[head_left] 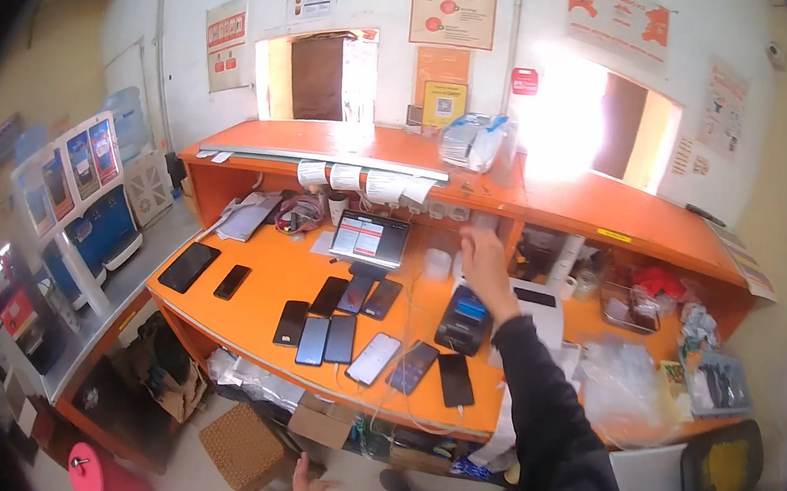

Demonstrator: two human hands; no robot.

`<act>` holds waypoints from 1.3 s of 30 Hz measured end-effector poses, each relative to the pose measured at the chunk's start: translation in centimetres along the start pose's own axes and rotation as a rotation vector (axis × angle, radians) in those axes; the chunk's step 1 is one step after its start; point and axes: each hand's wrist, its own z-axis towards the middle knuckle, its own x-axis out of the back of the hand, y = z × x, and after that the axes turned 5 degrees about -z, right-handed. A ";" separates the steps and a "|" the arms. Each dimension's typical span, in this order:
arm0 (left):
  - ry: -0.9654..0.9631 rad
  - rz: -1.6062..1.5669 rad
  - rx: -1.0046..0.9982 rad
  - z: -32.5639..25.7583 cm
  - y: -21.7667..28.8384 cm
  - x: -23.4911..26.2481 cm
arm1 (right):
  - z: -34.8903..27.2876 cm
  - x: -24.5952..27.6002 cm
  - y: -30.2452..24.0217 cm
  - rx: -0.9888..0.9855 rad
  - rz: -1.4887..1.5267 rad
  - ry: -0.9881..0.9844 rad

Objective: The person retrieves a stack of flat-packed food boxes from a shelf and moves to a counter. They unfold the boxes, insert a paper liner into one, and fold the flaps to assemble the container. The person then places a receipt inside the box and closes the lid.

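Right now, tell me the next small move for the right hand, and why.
Perhaps ease the right hand gently toward the back of the orange counter, keeping clear of the pale container: the hand is out beyond the black device, and the container appears just left of it.

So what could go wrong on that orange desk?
The right hand looks close to the pale tub, so it might knock it over. Also, the phone with the white screen lies near the front of the desk, so a bump could make it fall.
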 end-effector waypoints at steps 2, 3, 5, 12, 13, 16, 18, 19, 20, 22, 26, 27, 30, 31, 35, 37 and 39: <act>0.076 -0.099 0.104 3.0 -0.1 -0.6 | 5.1 -4.3 4.2 -0.095 -0.172 -0.123; 0.122 -0.150 0.150 4.8 -0.2 -1.1 | 7.3 -6.4 6.3 -0.018 -0.177 -0.080; 0.085 -0.217 0.316 7.5 -1.5 -2.4 | 11.0 -9.9 10.5 0.127 -0.196 0.009; 0.023 -0.183 0.436 16.0 -3.3 -5.0 | 17.8 -16.4 17.0 -0.034 -0.478 -0.425; 0.002 -0.023 0.284 17.1 -3.1 -5.0 | 17.9 -16.8 17.6 -0.014 -0.485 -0.422; 0.045 -0.035 0.192 20.6 -2.2 -6.1 | 17.7 -17.1 18.3 0.091 -0.554 -0.459; 0.043 -0.021 0.149 22.8 -1.7 -6.3 | 17.9 -16.8 17.7 0.133 -0.598 -0.451; -0.003 -0.077 0.180 22.7 -2.8 -6.5 | 17.6 -16.8 17.1 0.133 -0.612 -0.436; -0.049 -0.143 0.201 23.0 -3.8 -6.8 | 17.6 -16.4 16.9 0.135 -0.640 -0.415; -0.064 -0.086 0.052 23.2 -5.2 -7.5 | 16.9 -16.0 16.9 0.171 -0.637 -0.311; -0.176 -0.178 0.241 25.2 -4.1 -6.8 | 15.6 -15.0 15.2 0.227 -0.537 -0.073; -0.173 -0.197 0.217 26.7 -3.1 -6.7 | 15.6 -14.5 14.7 0.239 -0.536 -0.034; -0.197 -0.250 0.070 29.7 -1.8 -6.9 | 15.0 -12.1 13.3 0.259 -0.482 0.068; -0.210 -0.263 0.009 30.3 -1.5 -6.7 | 14.8 -11.0 13.1 0.257 -0.430 0.095; -0.214 -0.337 -0.051 31.4 1.2 -5.9 | 11.8 -5.5 8.6 0.060 -0.248 0.378; -0.184 -0.248 -0.122 30.4 1.7 -4.0 | 8.1 -2.5 1.3 -0.200 -0.018 0.407; -0.115 -0.071 -0.347 29.8 3.8 -3.0 | 1.8 0.3 -5.3 -0.458 0.199 0.176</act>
